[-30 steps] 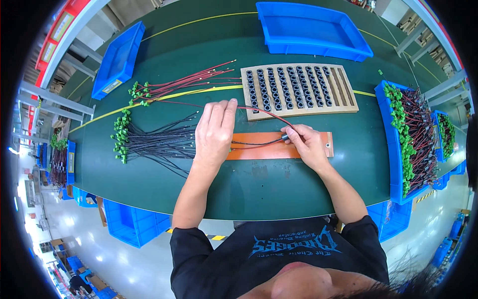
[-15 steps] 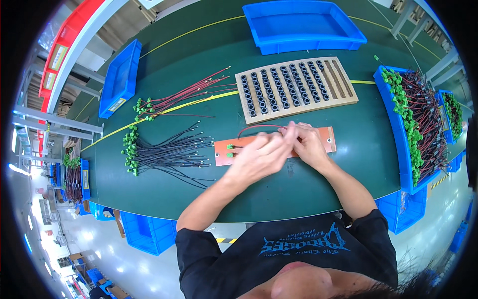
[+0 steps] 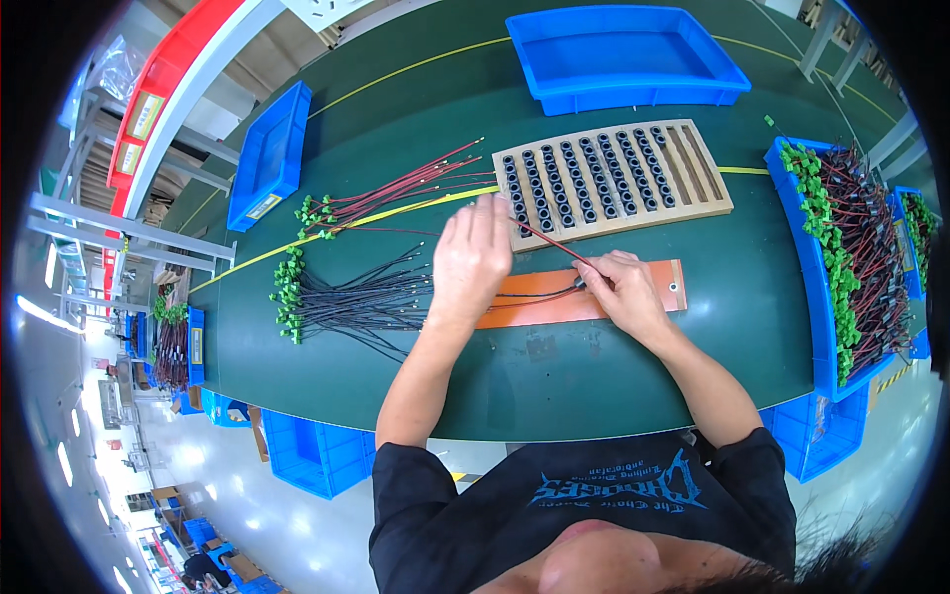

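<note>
Over the orange board [image 3: 542,313], my right hand [image 3: 628,292] is closed, thumb and fingers pinching a small black ring [image 3: 579,283] and the wires at it. A red wire [image 3: 550,241] slants up from there to my left hand [image 3: 473,259], whose fingers are closed around its far end. The connector end is hidden by that hand. A black wire [image 3: 529,295] runs from the ring along the board toward my left wrist. Left of my left hand lie a bundle of black wires [image 3: 361,302] and some red wires [image 3: 396,193], both with green connectors.
Behind the board, a wooden rack [image 3: 618,226] holds rows of black rings. Blue trays stand at the back [image 3: 633,97] and back left [image 3: 269,158]. At the right, a blue bin [image 3: 792,238] is full of wires with green connectors. Yellow tape [image 3: 747,170] crosses the green table.
My hands have come apart. The left has moved left and up with the red wire, drawing it straighter; the right stays over the board. The whole view has shifted slightly.
</note>
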`<state>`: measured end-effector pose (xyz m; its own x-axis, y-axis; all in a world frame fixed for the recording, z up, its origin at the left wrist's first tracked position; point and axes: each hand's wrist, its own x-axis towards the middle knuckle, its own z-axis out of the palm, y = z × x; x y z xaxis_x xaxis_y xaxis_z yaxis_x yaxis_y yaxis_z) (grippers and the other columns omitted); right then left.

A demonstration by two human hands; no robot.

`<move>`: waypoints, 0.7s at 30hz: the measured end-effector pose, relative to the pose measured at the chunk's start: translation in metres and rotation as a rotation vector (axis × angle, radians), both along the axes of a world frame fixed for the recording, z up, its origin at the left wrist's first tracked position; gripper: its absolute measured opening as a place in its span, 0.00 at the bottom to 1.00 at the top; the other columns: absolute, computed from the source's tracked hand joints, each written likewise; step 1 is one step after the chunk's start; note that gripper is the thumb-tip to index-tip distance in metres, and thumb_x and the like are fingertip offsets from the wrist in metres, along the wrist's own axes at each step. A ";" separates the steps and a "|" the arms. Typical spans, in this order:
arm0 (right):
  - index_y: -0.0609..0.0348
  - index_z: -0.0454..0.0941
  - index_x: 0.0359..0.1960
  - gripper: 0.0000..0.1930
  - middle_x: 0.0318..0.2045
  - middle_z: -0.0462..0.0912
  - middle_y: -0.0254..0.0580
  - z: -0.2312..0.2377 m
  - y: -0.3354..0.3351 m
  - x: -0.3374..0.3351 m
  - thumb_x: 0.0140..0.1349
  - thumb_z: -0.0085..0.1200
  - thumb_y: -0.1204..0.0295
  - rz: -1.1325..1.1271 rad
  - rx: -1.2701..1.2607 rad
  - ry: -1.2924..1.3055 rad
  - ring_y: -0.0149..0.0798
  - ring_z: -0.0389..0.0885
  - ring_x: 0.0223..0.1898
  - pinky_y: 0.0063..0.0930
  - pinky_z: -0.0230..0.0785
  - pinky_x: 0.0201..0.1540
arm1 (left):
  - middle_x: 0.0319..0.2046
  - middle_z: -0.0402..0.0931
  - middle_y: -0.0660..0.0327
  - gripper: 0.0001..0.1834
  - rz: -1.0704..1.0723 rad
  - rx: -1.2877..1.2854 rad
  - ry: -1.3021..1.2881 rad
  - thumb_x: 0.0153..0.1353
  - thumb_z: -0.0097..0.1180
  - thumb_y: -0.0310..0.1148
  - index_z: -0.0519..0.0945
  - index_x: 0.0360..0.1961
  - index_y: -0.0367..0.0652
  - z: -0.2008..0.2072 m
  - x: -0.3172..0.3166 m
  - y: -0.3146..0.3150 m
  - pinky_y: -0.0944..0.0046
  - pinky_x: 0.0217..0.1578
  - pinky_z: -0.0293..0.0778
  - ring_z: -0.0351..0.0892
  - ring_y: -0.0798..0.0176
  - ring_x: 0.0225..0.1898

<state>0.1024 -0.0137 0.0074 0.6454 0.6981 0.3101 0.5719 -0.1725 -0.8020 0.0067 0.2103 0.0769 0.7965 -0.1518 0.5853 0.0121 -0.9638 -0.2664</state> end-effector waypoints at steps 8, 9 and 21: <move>0.66 0.87 0.38 0.11 0.28 0.87 0.48 -0.001 -0.003 0.001 0.71 0.56 0.71 -0.004 0.034 0.042 0.48 0.82 0.29 0.42 0.74 0.48 | 0.47 0.87 0.50 0.13 -0.228 -1.388 0.021 0.66 0.55 0.12 0.85 0.47 0.32 -0.012 -0.001 -0.034 0.63 0.50 0.84 0.88 0.60 0.44; 0.66 0.87 0.38 0.11 0.28 0.87 0.48 0.000 -0.003 0.002 0.71 0.56 0.70 -0.004 0.029 0.055 0.48 0.82 0.29 0.42 0.74 0.47 | 0.48 0.87 0.50 0.13 -0.279 -1.572 0.032 0.65 0.55 0.11 0.86 0.46 0.33 -0.021 -0.001 -0.039 0.63 0.50 0.84 0.87 0.60 0.44; 0.64 0.88 0.46 0.14 0.28 0.88 0.45 0.002 -0.004 0.004 0.74 0.54 0.66 -0.015 0.022 0.327 0.40 0.83 0.31 0.37 0.75 0.43 | 0.41 0.82 0.53 0.05 -0.263 -1.526 0.110 0.63 0.61 0.12 0.84 0.38 0.29 -0.073 -0.025 -0.049 0.64 0.49 0.86 0.86 0.61 0.44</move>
<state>0.1060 -0.0180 0.0092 0.7233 0.6833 0.1001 0.2813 -0.1591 -0.9463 -0.0181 0.1609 0.0036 0.8919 0.3753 0.2521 -0.1480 -0.2845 0.9472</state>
